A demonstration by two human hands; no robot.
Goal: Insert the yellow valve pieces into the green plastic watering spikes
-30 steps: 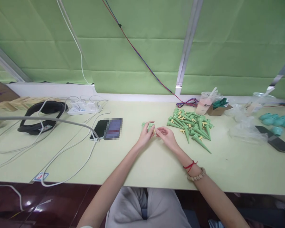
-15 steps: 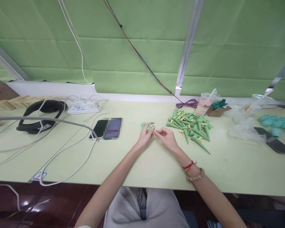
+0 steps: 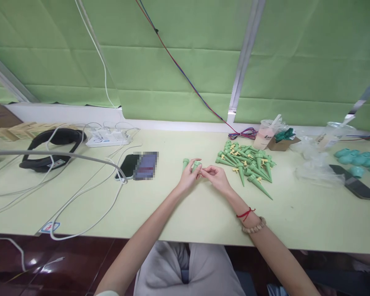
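Observation:
My left hand (image 3: 189, 176) is closed around a green plant watering spike (image 3: 196, 164), whose capped top shows between thumb and fingers. Most of that spike's body is hidden by the hand. Thumb and fingertips of my right hand (image 3: 216, 177) are pinched together right at the held spike, and what they grip is too small to make out. Just left of my left hand, a second green spike (image 3: 185, 163) is on the table. To the right of my right hand is a pile of green watering spikes (image 3: 246, 160) with small yellow valves.
Two phones (image 3: 129, 166) and white cables (image 3: 89, 187) are at left, near a power strip (image 3: 108, 138) and a black headset (image 3: 51, 150). At right are a drink cup (image 3: 263, 135), plastic bags (image 3: 317, 172), teal bulbs (image 3: 357, 158) and another phone (image 3: 356, 184).
My right fingertips have moved very slightly closer to the spike in my left hand. The view has shifted a little; the pile looks the same.

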